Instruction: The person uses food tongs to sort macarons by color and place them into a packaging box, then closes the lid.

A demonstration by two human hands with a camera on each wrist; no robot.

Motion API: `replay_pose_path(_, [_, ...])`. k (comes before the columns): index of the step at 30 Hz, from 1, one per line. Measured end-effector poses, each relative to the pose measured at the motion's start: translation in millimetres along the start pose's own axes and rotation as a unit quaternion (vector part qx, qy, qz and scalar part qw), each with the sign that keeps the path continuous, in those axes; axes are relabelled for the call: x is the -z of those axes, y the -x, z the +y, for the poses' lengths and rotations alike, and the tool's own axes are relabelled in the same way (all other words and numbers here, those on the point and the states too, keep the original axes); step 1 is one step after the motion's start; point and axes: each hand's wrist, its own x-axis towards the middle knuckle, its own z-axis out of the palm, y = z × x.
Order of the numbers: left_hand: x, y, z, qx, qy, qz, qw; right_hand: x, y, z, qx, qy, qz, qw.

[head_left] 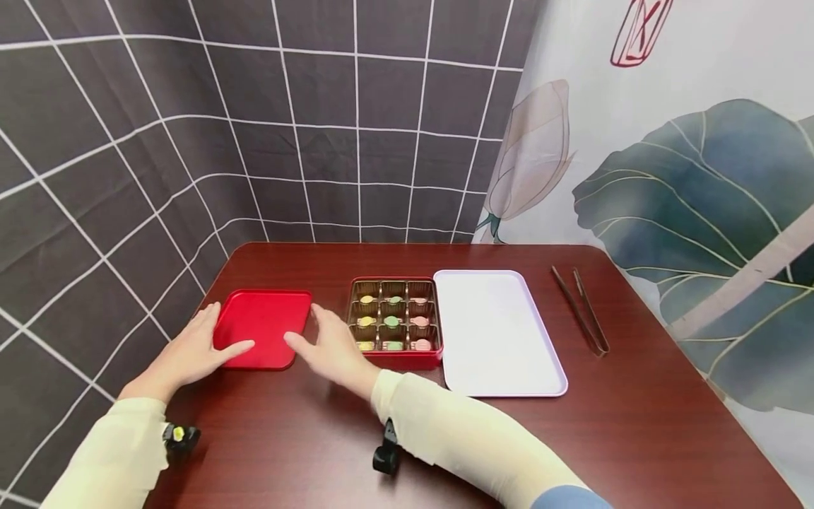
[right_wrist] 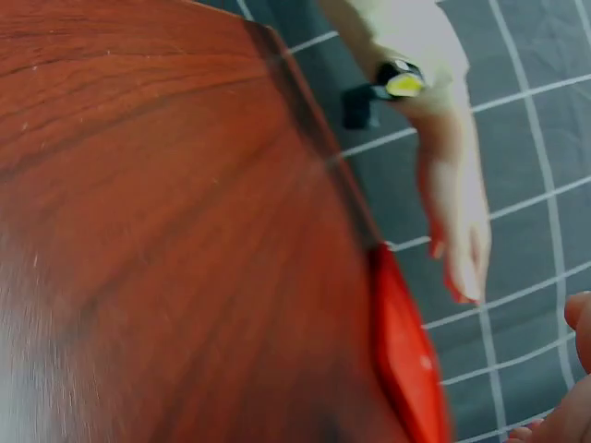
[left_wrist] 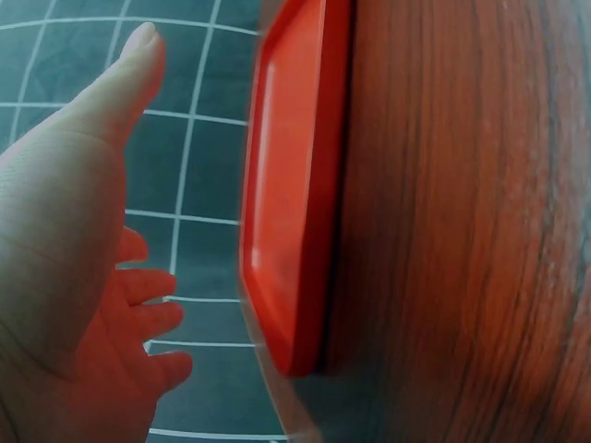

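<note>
A shallow red tray [head_left: 263, 326] with rounded corners and a low rim lies flat at the table's left. Beside its left edge is my left hand [head_left: 191, 353], fingers extended and thumb pointing inward over the near part. My right hand [head_left: 333, 346] hovers at the right edge, thumb apart from the fingers. Neither hand holds anything. In the left wrist view a gap shows between the left hand [left_wrist: 65, 240] and the tray [left_wrist: 286, 185]. The right wrist view catches only a bit of the right hand [right_wrist: 568, 411], with the left hand [right_wrist: 452, 203] across the tray [right_wrist: 402, 351].
Right of my right hand stands a red box [head_left: 407, 360] with a gold divided insert holding yellow, green and pink pieces. A white tray [head_left: 499, 332] adjoins it. Metal tongs [head_left: 581, 311] lie farther right on the brown table [head_left: 636, 424]. Dark gridded cloth [head_left: 324, 155] hangs behind.
</note>
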Motion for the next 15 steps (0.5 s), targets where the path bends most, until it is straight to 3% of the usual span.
replay_pose_path(7, [-3.7,-8.6,-10.0,0.012,-0.001,-0.024,0.9996,-36,-7.9,3,-0.06,-0.036,0.003,0.9975])
replay_pose_path(15, [-8.9,-14.4,-15.9,0.008,-0.005,-0.035,0.9993,-52,-16.9,7,-0.134,-0.057,0.01,0.9893])
